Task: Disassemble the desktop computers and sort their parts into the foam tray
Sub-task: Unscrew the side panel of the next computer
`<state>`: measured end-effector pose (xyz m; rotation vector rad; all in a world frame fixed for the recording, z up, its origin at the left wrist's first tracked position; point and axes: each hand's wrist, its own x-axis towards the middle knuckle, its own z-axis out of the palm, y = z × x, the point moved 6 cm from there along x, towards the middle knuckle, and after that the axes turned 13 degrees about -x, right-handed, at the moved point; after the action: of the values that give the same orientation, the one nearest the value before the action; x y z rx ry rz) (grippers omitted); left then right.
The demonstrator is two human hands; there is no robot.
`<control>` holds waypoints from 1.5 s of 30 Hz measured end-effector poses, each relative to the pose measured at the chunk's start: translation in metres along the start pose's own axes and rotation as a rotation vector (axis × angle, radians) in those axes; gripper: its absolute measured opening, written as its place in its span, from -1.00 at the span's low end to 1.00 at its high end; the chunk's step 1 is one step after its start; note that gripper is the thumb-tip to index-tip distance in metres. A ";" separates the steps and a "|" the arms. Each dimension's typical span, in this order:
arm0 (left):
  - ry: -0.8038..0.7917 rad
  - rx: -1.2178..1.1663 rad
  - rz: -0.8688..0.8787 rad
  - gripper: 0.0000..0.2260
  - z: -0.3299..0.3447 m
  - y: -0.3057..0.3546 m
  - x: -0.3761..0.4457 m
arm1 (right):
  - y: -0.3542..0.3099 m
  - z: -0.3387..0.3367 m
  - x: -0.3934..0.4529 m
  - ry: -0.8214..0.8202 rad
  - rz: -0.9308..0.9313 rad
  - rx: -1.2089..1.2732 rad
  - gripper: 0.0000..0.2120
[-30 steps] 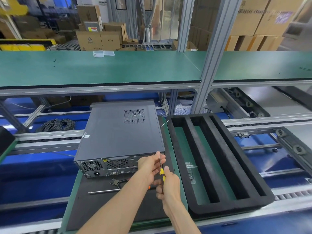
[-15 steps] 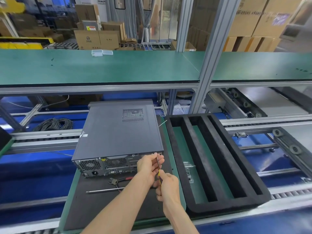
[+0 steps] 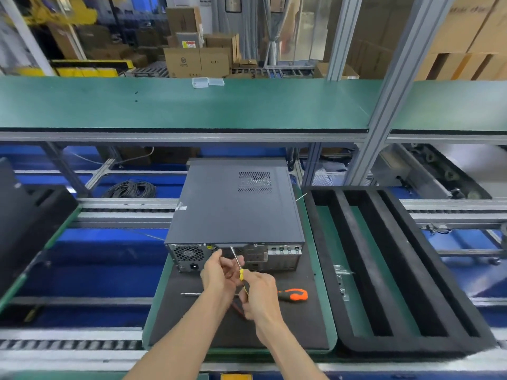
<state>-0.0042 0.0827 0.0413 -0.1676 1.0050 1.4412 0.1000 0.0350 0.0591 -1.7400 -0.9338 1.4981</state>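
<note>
- Green-topped bench shelf spans the width, carried on aluminium posts
- Roller conveyor rails cross below it over blue flooring
- Stacked cardboard boxes behind; more stacked boxes at far right
- Coil of black cable lies under the shelf

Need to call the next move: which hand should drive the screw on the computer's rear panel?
Right. The right hand already grips the yellow screwdriver by its handle; the left hand only steadies the shaft, whose tip is at the computer rear panel.
</note>
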 end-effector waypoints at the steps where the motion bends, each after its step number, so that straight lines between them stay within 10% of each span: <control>1: -0.016 -0.018 0.004 -0.62 -0.006 0.009 -0.001 | -0.001 0.011 -0.001 -0.025 0.010 0.010 -0.77; 12: -0.159 0.380 0.055 -0.77 -0.025 0.070 -0.009 | 0.004 0.097 -0.005 -0.181 0.067 -0.025 -0.73; 45: -0.026 0.335 0.114 -0.81 -0.023 0.081 0.007 | 0.001 0.106 0.002 -0.163 0.135 0.109 -0.81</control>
<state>-0.0864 0.0881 0.0603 0.1539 1.2343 1.3507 -0.0051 0.0386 0.0429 -1.6498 -0.8112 1.7670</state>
